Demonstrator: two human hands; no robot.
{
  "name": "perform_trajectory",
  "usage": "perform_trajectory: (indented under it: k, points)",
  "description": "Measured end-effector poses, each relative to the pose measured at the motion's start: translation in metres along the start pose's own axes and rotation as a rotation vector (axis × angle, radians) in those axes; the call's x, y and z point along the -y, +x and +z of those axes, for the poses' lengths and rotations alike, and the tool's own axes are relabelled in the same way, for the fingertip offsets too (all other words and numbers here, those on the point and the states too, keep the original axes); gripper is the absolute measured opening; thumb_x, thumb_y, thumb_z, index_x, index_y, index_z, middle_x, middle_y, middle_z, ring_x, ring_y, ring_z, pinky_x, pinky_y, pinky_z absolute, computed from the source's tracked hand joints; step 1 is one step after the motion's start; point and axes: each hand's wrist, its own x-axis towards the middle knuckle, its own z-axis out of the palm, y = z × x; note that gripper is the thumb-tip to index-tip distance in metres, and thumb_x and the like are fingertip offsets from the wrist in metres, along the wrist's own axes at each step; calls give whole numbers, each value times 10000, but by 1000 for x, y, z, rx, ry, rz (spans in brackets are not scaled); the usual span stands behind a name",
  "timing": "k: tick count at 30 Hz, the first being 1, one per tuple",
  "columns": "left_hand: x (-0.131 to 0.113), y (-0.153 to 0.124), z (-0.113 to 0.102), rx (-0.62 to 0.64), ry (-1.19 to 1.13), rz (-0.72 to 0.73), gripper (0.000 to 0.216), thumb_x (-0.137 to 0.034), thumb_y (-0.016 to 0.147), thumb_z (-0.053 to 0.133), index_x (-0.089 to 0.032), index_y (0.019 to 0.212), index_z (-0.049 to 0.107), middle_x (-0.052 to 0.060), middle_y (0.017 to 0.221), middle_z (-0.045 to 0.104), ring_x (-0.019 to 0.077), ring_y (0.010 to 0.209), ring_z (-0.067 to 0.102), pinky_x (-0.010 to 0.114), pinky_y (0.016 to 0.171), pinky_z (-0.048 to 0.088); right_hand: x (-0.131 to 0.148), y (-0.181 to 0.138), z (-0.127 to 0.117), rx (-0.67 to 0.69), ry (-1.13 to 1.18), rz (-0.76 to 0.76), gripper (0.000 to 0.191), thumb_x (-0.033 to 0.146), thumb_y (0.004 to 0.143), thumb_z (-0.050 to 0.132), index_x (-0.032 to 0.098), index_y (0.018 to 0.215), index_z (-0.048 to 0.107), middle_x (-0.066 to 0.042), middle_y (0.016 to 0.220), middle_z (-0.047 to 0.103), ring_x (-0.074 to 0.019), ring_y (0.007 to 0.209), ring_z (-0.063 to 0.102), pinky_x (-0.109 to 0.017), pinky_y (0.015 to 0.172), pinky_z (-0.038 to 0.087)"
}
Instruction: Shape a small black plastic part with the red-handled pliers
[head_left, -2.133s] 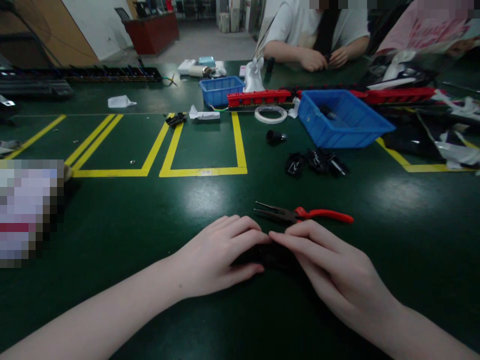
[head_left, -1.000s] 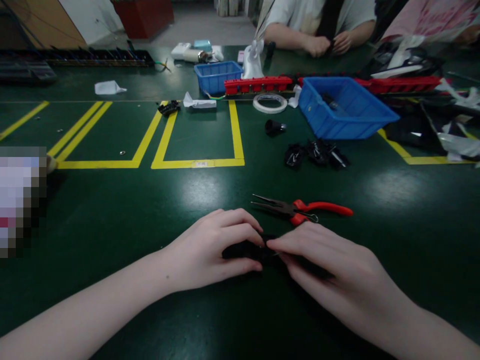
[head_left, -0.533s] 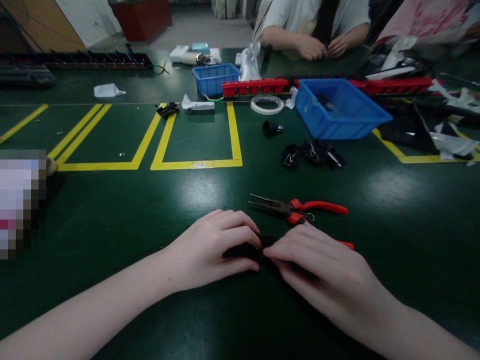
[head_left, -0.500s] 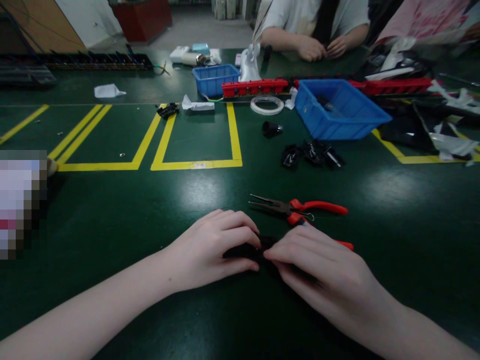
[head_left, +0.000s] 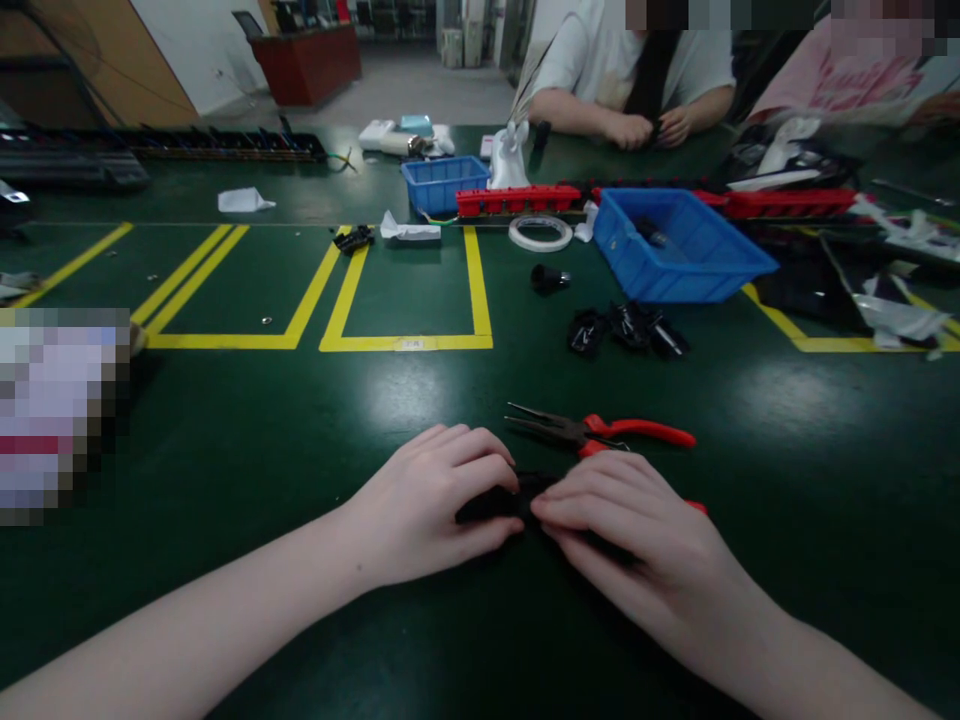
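My left hand (head_left: 431, 505) and my right hand (head_left: 637, 540) meet fingertip to fingertip on the green table (head_left: 225, 440), both curled over a small black part (head_left: 499, 498) that lies on the surface. Most of that part is hidden under the fingers. Just beyond my right hand lie red-handled long-nose pliers (head_left: 600, 432), jaws pointing left, with one handle partly under my knuckles.
Several small black parts (head_left: 626, 328) lie further back, with a single black piece (head_left: 550, 278) and a roll of tape (head_left: 540, 232). A large blue bin (head_left: 679, 245), a small blue bin (head_left: 442, 182) and red racks (head_left: 517, 198) stand behind. Other people sit across the table. Yellow tape lines (head_left: 405, 342) mark boxes.
My fingers have drawn closer together over the black part and the right hand has slid slightly onto the pliers' handle. The view has tilted a little.
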Motion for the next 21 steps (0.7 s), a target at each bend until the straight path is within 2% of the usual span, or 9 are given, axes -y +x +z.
perform_trajectory:
  k: [7,11,15,18,21]
  points:
    - [2,1,-3,-39,17,-49,89,-236,863,642,-169,902,597,47,1055,630,194,932,593,347,828,462,-6,-3,-1,-79,-128,-48,340,152,916,559,254,1239,598,-33,1076,700,-180,1012,630,-349,892,512]
    - [3,-1,-10,-31,90,-51,82,-227,859,630,-169,895,586,59,1115,615,215,1008,575,376,909,450,-23,-3,-7,-108,-282,51,402,289,922,576,270,1323,549,-64,1183,664,-243,1093,604,-422,913,499]
    - [10,-2,-19,-32,96,-88,108,-222,882,614,-179,981,598,50,1114,618,223,1045,565,407,965,432,-45,-3,-8,-34,-437,190,549,536,896,560,216,1341,538,-122,1262,617,-318,1141,574,-495,888,502]
    - [15,-1,-21,-34,36,-103,173,-207,922,575,-191,1093,599,51,1133,618,215,1039,575,405,959,443,-51,-3,-6,-34,-527,257,633,610,916,468,149,1347,517,-160,1240,614,-330,1110,582,-491,846,512]
    - [18,-1,-20,-42,26,-72,196,-189,950,537,-212,1128,615,61,1175,610,222,1063,573,410,958,445,-49,-3,-7,-36,-575,278,611,643,918,421,141,1222,591,-156,1130,637,-317,1004,610,-458,767,518]
